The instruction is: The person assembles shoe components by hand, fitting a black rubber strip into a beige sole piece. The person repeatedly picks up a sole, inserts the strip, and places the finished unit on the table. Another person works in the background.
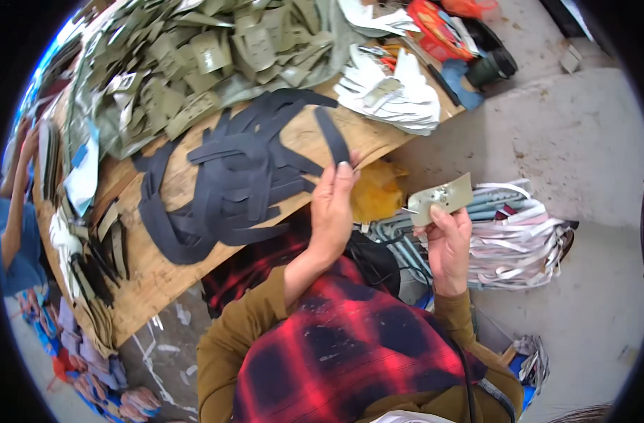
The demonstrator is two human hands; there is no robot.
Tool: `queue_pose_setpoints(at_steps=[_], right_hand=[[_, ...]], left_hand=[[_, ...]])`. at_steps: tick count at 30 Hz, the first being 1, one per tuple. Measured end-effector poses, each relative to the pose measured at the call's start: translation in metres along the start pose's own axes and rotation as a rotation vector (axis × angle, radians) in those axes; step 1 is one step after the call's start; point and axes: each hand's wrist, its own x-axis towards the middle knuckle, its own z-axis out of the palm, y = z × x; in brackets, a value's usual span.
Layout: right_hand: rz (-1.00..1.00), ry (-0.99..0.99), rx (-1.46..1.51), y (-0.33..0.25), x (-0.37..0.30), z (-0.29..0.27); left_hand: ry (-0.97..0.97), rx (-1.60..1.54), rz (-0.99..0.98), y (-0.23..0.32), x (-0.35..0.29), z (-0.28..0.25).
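Observation:
My left hand [329, 211] pinches the end of a dark strap [330, 134] between thumb and fingers, at the table's front edge. To its left, a loose heap of similar dark straps [230, 166] lies on the wooden table. My right hand [450, 247] is closed on a curved olive-green piece [442, 197] with small holes, held up off the table to the right. The strap and the olive piece are apart. At the back of the table, a large pile of olive pieces [195, 60] of like colour spreads over a grey-green sheet.
White gloves [396, 92] are stacked at the table's right end, near a red container [438, 28] and a dark cup [494, 67]. Below right lies a bundle of white straps [512, 240]. A yellow bag [378, 190] is beside the table edge. Another person's arm [15, 190] shows at far left.

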Motion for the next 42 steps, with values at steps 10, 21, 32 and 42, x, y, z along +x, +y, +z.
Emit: queue_pose_setpoints(at_steps=[10,21,32,42], right_hand=[[-0.186,-0.027,-0.163,0.027,-0.012,0.028],[-0.419,0.232,-0.161,0.011,-0.003,0.005],[-0.091,-0.216,0.185,-0.012,0.013,-0.025],[-0.107,-0.310,0.232,-0.022,0.019,-0.005]], left_hand=[[-0.046,0.317,0.107,0.012,0.000,0.010],[-0.191,0.481,-0.168,-0.004,0.005,0.020],[-0.307,0.285,-0.302,0.016,0.004,0.030],[-0.414,0.306,-0.522,0.046,-0.012,0.012]])
